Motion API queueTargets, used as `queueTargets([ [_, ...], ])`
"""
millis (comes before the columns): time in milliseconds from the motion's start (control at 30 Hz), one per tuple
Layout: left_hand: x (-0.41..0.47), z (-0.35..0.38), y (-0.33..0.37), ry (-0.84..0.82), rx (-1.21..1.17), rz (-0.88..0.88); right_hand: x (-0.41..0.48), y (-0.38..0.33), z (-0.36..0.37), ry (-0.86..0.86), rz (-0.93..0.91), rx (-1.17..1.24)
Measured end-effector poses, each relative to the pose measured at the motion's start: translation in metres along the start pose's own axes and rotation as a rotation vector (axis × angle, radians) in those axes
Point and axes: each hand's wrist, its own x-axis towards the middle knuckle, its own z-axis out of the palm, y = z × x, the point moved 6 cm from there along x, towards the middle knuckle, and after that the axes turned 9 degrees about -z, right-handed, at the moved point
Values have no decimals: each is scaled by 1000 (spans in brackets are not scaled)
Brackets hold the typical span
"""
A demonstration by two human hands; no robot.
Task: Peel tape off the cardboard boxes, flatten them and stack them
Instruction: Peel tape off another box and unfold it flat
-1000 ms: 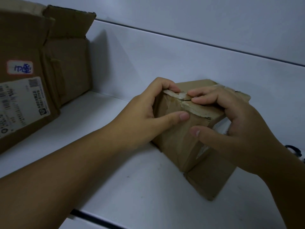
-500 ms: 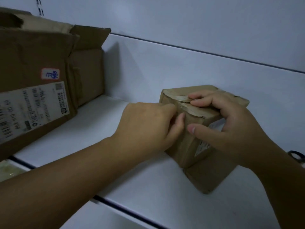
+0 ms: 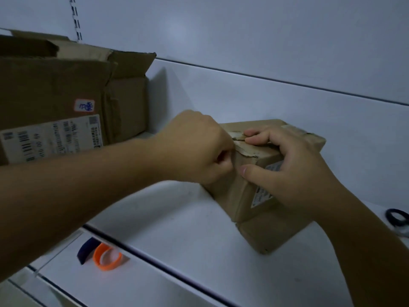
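A small brown cardboard box [image 3: 265, 231] stands on the white shelf [image 3: 177, 218], sealed with worn tape [image 3: 243, 149] along its top edge. My left hand [image 3: 194, 149] is curled at the box's left top corner, its fingertips pinched at the tape's end. My right hand [image 3: 296, 171] grips the box from the right, fingers flat over the top and thumb pressed on the front face beside a shipping label [image 3: 261, 193]. A large open cardboard box [image 3: 66, 94] with a white label stands at the left.
Black-handled scissors [image 3: 398, 220] lie at the right edge of the shelf. On a lower level in front sit an orange ring [image 3: 107, 258] and a dark blue one [image 3: 87, 249]. A white wall rises close behind the shelf.
My left hand has slid from the box's front face up to its top left corner and closed on the tape end. The view has shifted, showing the lower level and rings.
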Motion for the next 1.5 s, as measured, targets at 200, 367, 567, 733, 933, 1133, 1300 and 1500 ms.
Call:
queueTargets([
  [200, -7, -17, -47, 30, -243, -268, -4, 7, -6, 0, 4, 51],
  [367, -31, 26, -16, -105, -512, -311, -3, 4, -5, 6, -11, 42],
  [567, -24, 36, -5, 20, -415, -277, -4, 3, -6, 40, -40, 62],
  [733, -29, 25, 4, 38, -289, -130, -5, 4, -5, 33, -36, 65],
  [933, -12, -4, -10, -194, -109, -80, -5, 5, -7, 14, 6, 60],
  [1133, 11, -24, -19, -558, -214, -237, -6, 4, -6, -22, 41, 23],
  [1300, 42, -37, -16, -682, -449, -271, -6, -2, -10, -28, 72, 53],
  [1500, 55, -31, 5, -527, -496, -239, 1, -23, -17, 113, 68, -78],
])
